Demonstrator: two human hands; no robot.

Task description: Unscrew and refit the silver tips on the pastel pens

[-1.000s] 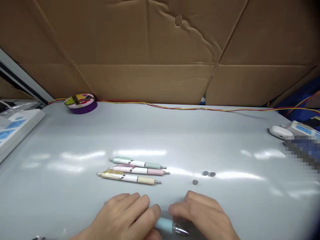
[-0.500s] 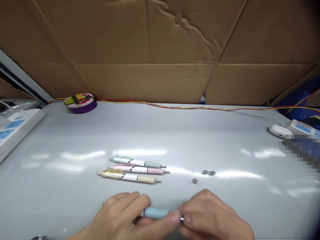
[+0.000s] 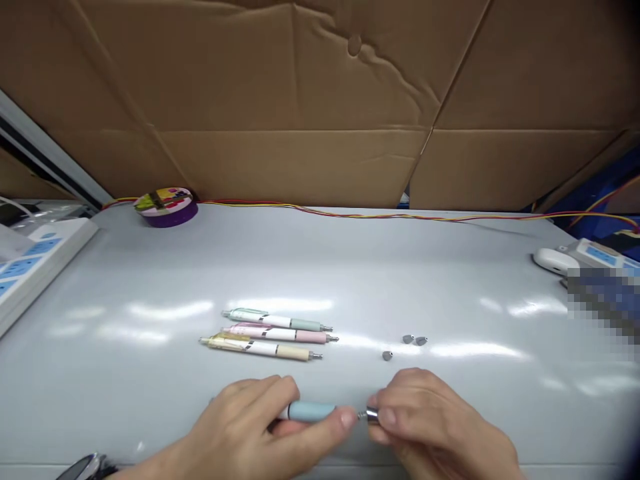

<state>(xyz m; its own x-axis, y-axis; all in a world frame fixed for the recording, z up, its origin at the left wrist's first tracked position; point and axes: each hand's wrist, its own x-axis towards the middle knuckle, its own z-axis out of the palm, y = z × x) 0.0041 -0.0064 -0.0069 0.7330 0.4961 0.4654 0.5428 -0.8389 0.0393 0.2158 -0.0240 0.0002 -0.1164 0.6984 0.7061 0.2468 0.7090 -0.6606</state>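
My left hand [image 3: 250,423] is closed around a pen with a light-blue grip [image 3: 313,411], which lies level just above the table's front. Its thumb rests along the grip's end. In the fingertips of my right hand [image 3: 443,427] is a shiny silver pen tip [image 3: 373,416], off the barrel. A thin spring [image 3: 361,415] shows between the tip and my left thumb. Beyond my hands lie a green pen [image 3: 305,325], a pink pen [image 3: 303,336] and a yellow pen [image 3: 290,351], each with its metal front end bare. Three grey cone tips [image 3: 387,356] sit to their right.
A round purple box [image 3: 173,215] stands at the back left. White power strips [image 3: 55,257] lie at the left and right edges. A white rounded case [image 3: 555,261] is at right. Thin wires [image 3: 350,215] run along the cardboard wall [image 3: 280,163]. A watch [image 3: 85,467] is on my left wrist.
My right hand has moved right and slightly up with the silver tip, away from the blue pen. The spring now shows in the gap. My left hand keeps its hold.
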